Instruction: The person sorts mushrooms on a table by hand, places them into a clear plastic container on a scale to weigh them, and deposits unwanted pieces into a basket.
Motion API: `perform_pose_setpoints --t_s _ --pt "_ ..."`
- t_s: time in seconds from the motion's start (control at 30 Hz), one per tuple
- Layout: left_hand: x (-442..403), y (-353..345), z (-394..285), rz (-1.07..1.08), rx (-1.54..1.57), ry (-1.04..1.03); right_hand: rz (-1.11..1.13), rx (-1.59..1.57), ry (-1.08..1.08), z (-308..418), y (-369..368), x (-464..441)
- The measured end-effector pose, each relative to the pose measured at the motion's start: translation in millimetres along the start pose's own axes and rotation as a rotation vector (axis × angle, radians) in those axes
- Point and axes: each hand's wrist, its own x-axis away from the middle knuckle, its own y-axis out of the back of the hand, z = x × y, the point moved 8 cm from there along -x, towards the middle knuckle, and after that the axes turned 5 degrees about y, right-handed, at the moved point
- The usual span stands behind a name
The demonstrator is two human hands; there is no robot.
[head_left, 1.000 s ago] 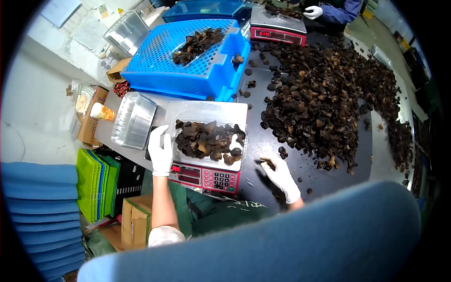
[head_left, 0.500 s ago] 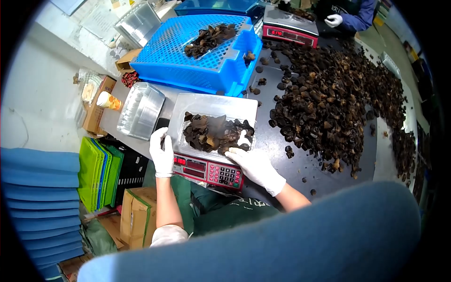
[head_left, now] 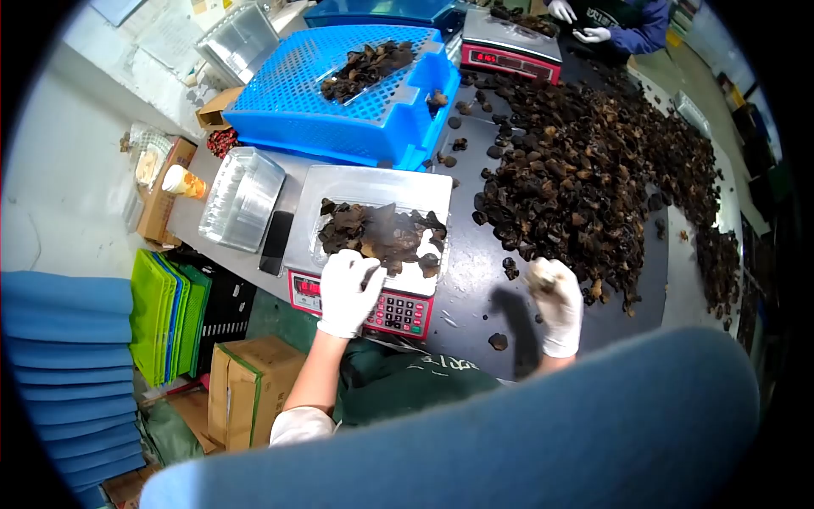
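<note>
A clear plastic tray of dark dried wood ear mushrooms (head_left: 365, 229) rests on the metal plate of a red digital scale (head_left: 410, 316). My left hand (head_left: 349, 293), in a white glove, is at the tray's near left edge, fingers bent over the mushrooms and thumb apart. To the right, my gloved right hand (head_left: 556, 307) is raised above the table, fingers curled together; blur hides what is at the brownish fingertips. A loose mushroom piece (head_left: 498, 341) lies on the table left of that hand.
A large mushroom heap (head_left: 585, 187) covers the right of the table. Stacked clear trays (head_left: 242, 199) and a dark flat object (head_left: 276, 243) lie left of the scale. Behind are a blue crate (head_left: 322, 136) and another scale (head_left: 509, 58), with a co-worker's gloved hands (head_left: 591, 34) beside it.
My left hand has moved right from the tray's corner onto its near edge. The right hand has left the tray and swung right toward the heap. The view has shifted slightly.
</note>
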Motion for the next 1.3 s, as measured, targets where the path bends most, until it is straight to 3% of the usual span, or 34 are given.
perform_pose_setpoints --t_s 0.03,0.1,0.23,0.33,0.43,0.5,0.53,0.6,0.63,0.67,0.7,0.77,0.83,0.9,0.97,1.03,1.07,1.17,1.3 --pt "1 -13 -2 0.049 -0.056 0.014 0.054 -0.224 0.029 19 3 11" --pt "-1 -29 -4 0.060 -0.124 -0.002 1.200 -0.821 0.176 85 -43 47" --pt "-3 -45 5 0.090 -0.167 0.059 0.673 -0.336 0.308 122 -25 80" --pt "-6 -34 1 0.053 -0.096 0.082 0.517 -0.333 0.275 120 -16 98" --pt "-7 -8 -18 -0.072 0.048 0.021 0.545 -0.266 0.270 109 1 107" --pt "4 -24 -12 0.071 0.344 0.307 0.441 -0.206 0.262 93 26 116" --pt "5 -34 -33 0.106 0.502 0.346 0.327 -0.153 0.238 89 32 118" --pt "21 -73 -92 0.444 0.521 0.180 0.165 -0.068 0.219 87 48 126" --pt "35 -90 -132 0.677 0.646 -0.002 0.115 -0.036 0.225 88 53 127" --pt "54 -104 -166 0.938 0.918 -0.021 0.109 -0.044 0.230 98 46 125" --pt "70 -111 -191 0.959 0.981 -0.262 0.102 -0.037 0.230 106 43 129" --pt "96 -148 -192 1.030 0.934 -0.343 -0.051 0.245 0.097 110 56 135" --pt "102 -179 -174 0.964 0.627 -0.366 -0.374 0.830 -0.261 105 66 140" --pt "103 -196 -166 0.879 0.441 -0.438 -0.390 1.256 -0.323 84 86 140" --pt "121 -217 -158 0.964 0.376 -0.467 -0.226 1.922 -0.144 66 85 139" --pt "140 -231 -151 0.923 0.344 -0.598 -0.256 1.808 -0.252 37 113 146" --pt "145 -234 -144 0.931 0.492 -0.513 -0.270 1.777 -0.299 27 127 147" --pt "131 -209 -141 0.909 0.780 -0.278 -0.194 1.687 -0.169 19 110 120" --pt "93 -163 -134 0.781 0.748 -0.151 -0.084 1.638 -0.065 -9 82 64"
